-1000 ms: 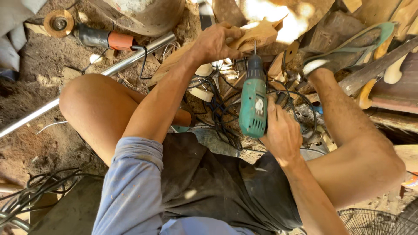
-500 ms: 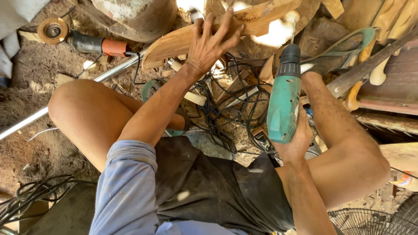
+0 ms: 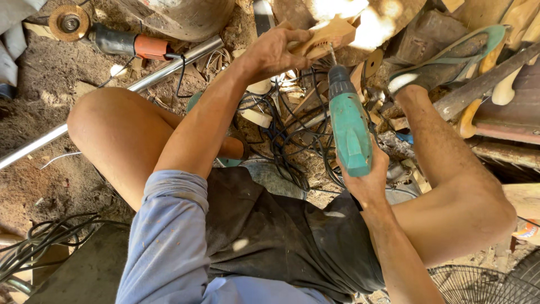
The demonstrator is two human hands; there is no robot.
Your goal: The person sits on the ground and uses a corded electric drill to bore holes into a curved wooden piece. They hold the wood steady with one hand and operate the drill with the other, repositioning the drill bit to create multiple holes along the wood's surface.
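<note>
So the person is sitting low on the dirt floor with both knees up, and the left hand (image 3: 270,53) near the top middle of the frame is clamped over a pale carved wooden piece (image 3: 329,35), fingers wrapped around its near edge. The right hand (image 3: 365,183), a bit right of centre, is gripping the handle of a teal green power drill (image 3: 349,126) that points up the frame, its dark chuck and thin bit reaching to the underside of that wooden piece. The sun is blowing out that spot pretty badly, so I can't really tell if the bit is touching the wood or just shy of it. Under the drill there's a messy tangle of black cables (image 3: 281,132) lying over wood scraps. Upper left you've got an angle grinder with an orange and black body (image 3: 121,42) lying on the dirt, with a long shiny metal pipe (image 3: 112,98) running diagonally just below it. At the upper right the person's foot sits in a green flip-flop sandal (image 3: 450,53), and a wire fan grille (image 3: 484,284) peeks in at the bottom right corner.
</note>
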